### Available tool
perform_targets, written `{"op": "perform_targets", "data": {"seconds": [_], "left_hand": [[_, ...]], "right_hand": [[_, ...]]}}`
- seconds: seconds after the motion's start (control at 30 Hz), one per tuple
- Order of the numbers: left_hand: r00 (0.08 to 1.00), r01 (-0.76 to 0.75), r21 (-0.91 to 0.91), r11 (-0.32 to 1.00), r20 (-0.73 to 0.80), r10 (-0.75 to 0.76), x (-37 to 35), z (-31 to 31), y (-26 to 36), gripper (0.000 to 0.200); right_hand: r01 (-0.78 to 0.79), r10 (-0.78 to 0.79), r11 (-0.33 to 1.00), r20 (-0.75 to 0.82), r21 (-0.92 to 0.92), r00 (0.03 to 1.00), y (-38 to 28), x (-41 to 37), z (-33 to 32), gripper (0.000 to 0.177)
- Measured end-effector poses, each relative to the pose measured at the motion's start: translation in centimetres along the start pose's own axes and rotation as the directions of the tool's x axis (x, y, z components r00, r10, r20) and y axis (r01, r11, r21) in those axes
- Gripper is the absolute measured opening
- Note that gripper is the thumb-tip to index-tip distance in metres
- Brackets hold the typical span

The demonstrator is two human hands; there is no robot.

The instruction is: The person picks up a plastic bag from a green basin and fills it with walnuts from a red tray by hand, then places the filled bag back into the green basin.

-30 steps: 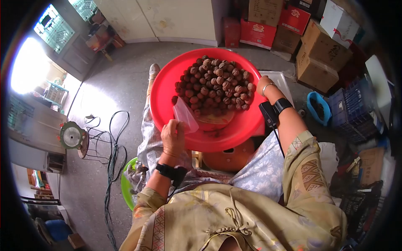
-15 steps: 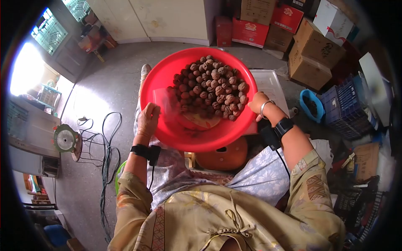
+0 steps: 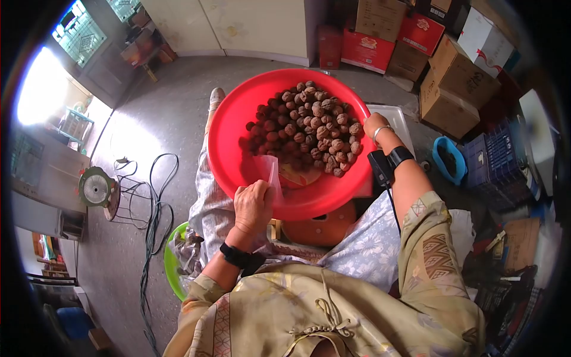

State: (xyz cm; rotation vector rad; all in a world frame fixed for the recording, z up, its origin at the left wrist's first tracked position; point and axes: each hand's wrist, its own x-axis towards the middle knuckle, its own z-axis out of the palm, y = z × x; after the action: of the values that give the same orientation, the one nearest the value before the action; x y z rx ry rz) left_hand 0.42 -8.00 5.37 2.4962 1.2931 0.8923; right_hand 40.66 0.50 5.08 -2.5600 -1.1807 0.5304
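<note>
A large red plastic basin (image 3: 229, 172) rests over my lap area, tilted so that a heap of walnuts (image 3: 321, 122) lies toward its right side. My left hand (image 3: 253, 205) is closed at the near left rim, pinching a clear plastic bag (image 3: 270, 172) that hangs into the basin. My right hand (image 3: 376, 124) is closed around the basin's right rim. Something pale and flat shows under the walnuts near the bag, too covered to make out.
A green basin (image 3: 171, 262) with crumpled plastic stands by my left leg. Cables (image 3: 153, 220) and a round fan-like device (image 3: 95, 187) are on the left. Cardboard boxes (image 3: 455, 89), a blue basin (image 3: 449, 160) and a blue crate (image 3: 493, 157) stand on the right.
My left hand has moved right and toward me along the near rim, bringing the plastic bag with it. My right hand still grips the right rim, and the green basin shows more.
</note>
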Motion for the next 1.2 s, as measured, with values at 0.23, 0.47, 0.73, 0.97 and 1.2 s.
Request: {"op": "perform_targets", "data": {"seconds": [0.23, 0.47, 0.73, 0.97, 1.2], "left_hand": [[0.996, 0.077, 0.033, 0.996, -0.036, -0.076, 2.2, -0.5, -3.3, 0.014], [0.976, 0.198, -0.009, 0.98, 0.099, -0.196, 4.6, -1.8, -6.6, 0.017], [0.872, 0.486, -0.524, 0.699, 0.238, -0.427, 6.7, -1.5, -6.2, 0.018], [0.85, 0.518, -0.614, 0.595, 0.292, -0.439, 4.6, 0.4, -2.3, 0.019], [0.901, 0.431, -0.497, 0.753, 0.27, -0.338, 3.9, 0.7, -2.3, 0.027]], "right_hand": [[-0.004, 0.009, 0.998, 0.067, -0.07, 0.998, 0.4, -1.2, 0.0, 0.034], [-0.176, 0.124, 0.974, 0.315, 0.141, 0.941, 0.6, -4.1, -0.3, 0.038], [0.396, -0.422, 0.901, -0.147, -0.177, 0.895, -3.8, -8.5, -2.4, 0.023], [0.341, -0.643, 0.7, 0.346, 0.628, 0.683, -11.7, -15.7, 2.7, 0.029], [0.201, -0.63, 0.704, 0.469, 0.681, 0.619, -13.0, -15.8, 6.1, 0.011]]}}
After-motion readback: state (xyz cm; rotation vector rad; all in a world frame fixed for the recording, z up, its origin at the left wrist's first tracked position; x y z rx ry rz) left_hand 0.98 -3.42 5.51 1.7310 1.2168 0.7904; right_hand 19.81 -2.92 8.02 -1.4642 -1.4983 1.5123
